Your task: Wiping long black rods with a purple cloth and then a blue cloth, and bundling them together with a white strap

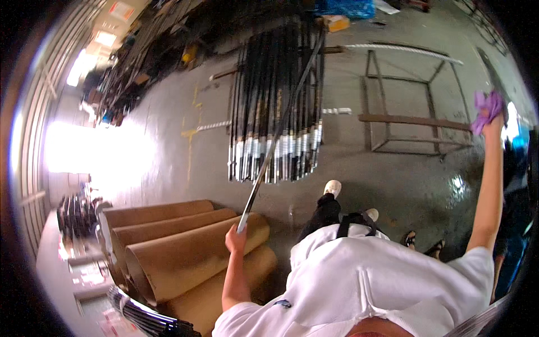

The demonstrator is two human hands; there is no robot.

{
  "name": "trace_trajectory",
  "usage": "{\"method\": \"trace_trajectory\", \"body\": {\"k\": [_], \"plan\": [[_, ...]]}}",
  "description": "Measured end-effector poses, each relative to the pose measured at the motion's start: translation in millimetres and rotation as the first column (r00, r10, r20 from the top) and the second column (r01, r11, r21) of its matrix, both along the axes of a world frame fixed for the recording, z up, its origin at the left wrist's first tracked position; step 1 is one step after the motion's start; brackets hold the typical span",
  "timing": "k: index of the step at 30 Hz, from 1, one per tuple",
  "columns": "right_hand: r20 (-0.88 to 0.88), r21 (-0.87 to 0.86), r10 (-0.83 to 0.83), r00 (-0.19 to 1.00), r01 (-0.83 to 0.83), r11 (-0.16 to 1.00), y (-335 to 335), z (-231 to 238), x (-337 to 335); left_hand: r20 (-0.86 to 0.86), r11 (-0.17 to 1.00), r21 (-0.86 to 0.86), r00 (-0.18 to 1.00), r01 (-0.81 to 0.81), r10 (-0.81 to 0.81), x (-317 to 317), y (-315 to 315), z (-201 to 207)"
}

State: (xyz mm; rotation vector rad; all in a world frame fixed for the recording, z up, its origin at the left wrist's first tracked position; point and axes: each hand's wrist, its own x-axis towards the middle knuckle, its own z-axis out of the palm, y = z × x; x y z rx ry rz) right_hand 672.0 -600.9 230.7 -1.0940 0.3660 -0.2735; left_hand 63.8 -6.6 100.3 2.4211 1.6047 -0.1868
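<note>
and the left hand (236, 238) curls its fingers round a long rod (257, 188), angled over the rod row (255, 101): those lie lined up, this one seemingly doesn't yet! purple cloth (486, 106) obscures the right hand (494, 121); its fingers, can't tell.

1. Grey floor (348, 151): spreading under the whole work area, carrying faded yellow marks (190, 135) left of the rods and showing a glossy patch (458, 188) at right.
2. White-wrapped bar (213, 125): running crosswise beneath the black rods (258, 101), its ends jutting out on both sides.
3. The rods: lying side by side in a dense row, pale-banded ends pointing toward the wearer.
4. Second wrapped bar (404, 50): extending rightward from the row's far part.
5. Metal frame (416, 121): standing right of the row.
6. Brown rolls (191, 258): lying together at lower left.
7. Blue plastic bundle (348, 8): sitting at the far edge.
</note>
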Motion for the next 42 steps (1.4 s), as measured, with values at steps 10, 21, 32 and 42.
{"method": "trace_trajectory", "body": {"k": [10,21,32,42], "plan": [[-0.704,-0.083,0.145,0.696,-0.283,0.956,148.1,-157.3,-190.9,0.126,0.984,-0.038,0.976,-0.175,0.178,158.9,148.9,-94.1],[-0.803,-0.265,-0.042,0.595,-0.294,0.918,140.1,-151.4,-211.6,0.118,0.984,-0.038,0.977,-0.176,0.179,220.2,236.6,-178.4],[-0.809,-0.227,0.033,0.587,-0.364,0.904,192.5,-148.2,-204.2,0.151,0.984,-0.072,0.974,-0.162,0.172,189.9,239.7,-186.1],[-0.73,0.004,0.148,0.668,-0.212,0.977,148.1,-165.8,-242.2,0.353,0.991,0.125,0.932,0.04,-0.082,203.9,175.1,-145.0]]}}
